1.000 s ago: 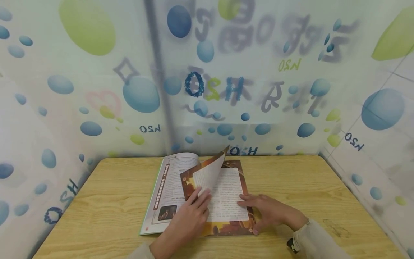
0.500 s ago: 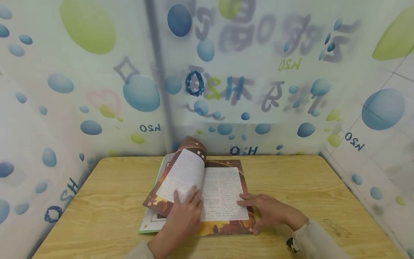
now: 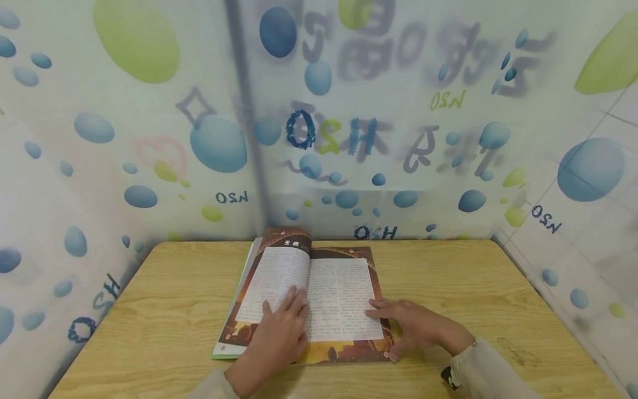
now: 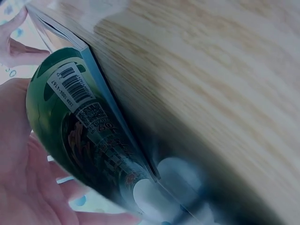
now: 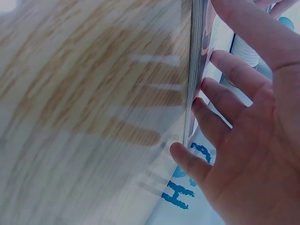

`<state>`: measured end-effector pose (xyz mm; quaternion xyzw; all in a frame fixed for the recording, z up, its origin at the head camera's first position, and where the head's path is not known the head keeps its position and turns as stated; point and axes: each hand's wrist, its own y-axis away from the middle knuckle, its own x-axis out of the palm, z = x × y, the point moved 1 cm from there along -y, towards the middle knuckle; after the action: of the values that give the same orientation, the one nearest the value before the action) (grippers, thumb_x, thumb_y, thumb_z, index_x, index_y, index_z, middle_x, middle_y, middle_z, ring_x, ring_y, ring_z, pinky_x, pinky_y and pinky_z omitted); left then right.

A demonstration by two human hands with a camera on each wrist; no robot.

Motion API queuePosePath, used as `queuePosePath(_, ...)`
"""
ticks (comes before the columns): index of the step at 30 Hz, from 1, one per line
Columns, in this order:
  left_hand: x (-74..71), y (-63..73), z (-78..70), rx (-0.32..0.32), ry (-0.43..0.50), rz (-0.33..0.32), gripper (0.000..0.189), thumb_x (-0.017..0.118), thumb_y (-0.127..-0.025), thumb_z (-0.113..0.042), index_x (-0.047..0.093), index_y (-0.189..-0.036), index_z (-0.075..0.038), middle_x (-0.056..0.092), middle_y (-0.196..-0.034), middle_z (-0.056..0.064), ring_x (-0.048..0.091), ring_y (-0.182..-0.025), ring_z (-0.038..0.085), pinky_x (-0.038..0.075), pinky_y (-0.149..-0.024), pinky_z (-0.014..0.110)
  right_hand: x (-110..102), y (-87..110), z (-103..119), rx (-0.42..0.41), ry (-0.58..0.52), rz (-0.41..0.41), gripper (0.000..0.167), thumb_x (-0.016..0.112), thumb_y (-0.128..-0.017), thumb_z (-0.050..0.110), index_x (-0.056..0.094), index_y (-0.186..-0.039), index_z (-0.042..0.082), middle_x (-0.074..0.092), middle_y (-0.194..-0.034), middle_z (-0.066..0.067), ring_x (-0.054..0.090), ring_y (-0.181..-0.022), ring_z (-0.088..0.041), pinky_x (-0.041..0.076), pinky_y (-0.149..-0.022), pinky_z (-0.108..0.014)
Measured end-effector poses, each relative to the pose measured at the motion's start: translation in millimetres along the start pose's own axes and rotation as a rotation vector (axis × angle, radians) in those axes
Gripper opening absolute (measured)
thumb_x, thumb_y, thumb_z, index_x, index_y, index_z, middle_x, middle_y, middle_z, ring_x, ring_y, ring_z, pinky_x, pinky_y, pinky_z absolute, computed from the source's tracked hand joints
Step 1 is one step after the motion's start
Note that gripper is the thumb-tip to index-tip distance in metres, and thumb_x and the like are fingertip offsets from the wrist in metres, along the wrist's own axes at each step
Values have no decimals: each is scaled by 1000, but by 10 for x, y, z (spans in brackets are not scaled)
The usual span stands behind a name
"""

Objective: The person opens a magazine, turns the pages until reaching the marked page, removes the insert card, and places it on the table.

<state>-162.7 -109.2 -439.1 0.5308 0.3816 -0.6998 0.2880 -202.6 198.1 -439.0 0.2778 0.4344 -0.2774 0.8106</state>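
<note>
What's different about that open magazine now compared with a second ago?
The loose page that stood raised near the middle has swung over to the left and now covers most of the left-hand page beneath. The left hand has shifted slightly left with it, its fingers resting on it near the fold. The right hand stayed at the right edge, and the right-hand page still lies open.

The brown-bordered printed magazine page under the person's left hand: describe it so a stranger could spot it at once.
On the pale yellow wood-grain table lies an open paper magazine. Its left page has the person's left hand over its lower inner part. Bold white characters in its dark top band set it apart from the facing right page.
</note>
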Motion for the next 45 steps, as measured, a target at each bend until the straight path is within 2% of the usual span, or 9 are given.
queuePosePath(8,-3,33,26,-50,129,82,51,68,-87,-27,62,-130,-1,46,-148,18,43,-137,40,48,-76,74,-9,8,16,-20,8,4,91,87,-69,46,52,-146,13,39,-156,-11,37,-143,-33,35,-108,-62)
queuePosePath(26,-25,25,48,-51,137,58,50,68,-88,-27,62,-129,1,48,-146,19,45,-134,41,50,-71,72,-10,6,-6,-20,7,-3,85,85,-73,45,52,-146,15,39,-156,-8,36,-143,-32,33,-108,-63)
queuePosePath(33,-48,15,34,-56,113,64,51,67,-89,-33,63,-128,-1,50,-145,19,46,-134,39,51,-78,69,-10,14,-11,-30,-4,-16,81,82,-76,49,54,-145,17,40,-156,-8,37,-142,-33,34,-107,-63)
queuePosePath(36,-37,-2,20,-34,67,33,51,67,-89,-40,66,-124,-3,54,-142,18,50,-131,37,51,-83,65,-12,9,-15,-33,-14,-24,79,80,-78,51,54,-144,16,41,-155,-9,39,-141,-34,34,-106,-64)
queuePosePath(40,-17,-27,-18,33,17,-18,49,63,-91,-47,69,-120,-9,58,-136,15,55,-126,33,51,-87,59,-10,-8,-19,-32,-28,-36,77,78,-79,53,55,-143,15,43,-154,-9,41,-140,-33,35,-107,-62)
queuePosePath(43,-12,-43,-61,86,22,-11,53,56,-94,-55,68,-123,-12,58,-137,12,55,-126,30,50,-91,59,-9,-16,-10,-35,-22,-46,78,75,-79,57,57,-142,15,44,-153,-9,42,-139,-33,36,-106,-61)
queuePosePath(45,-15,-48,-90,110,38,20,61,49,-95,-62,66,-127,-14,57,-139,10,53,-129,29,47,-94,61,-16,-21,4,-36,-18,-54,77,74,-80,60,58,-141,15,46,-152,-10,43,-139,-33,37,-106,-61)
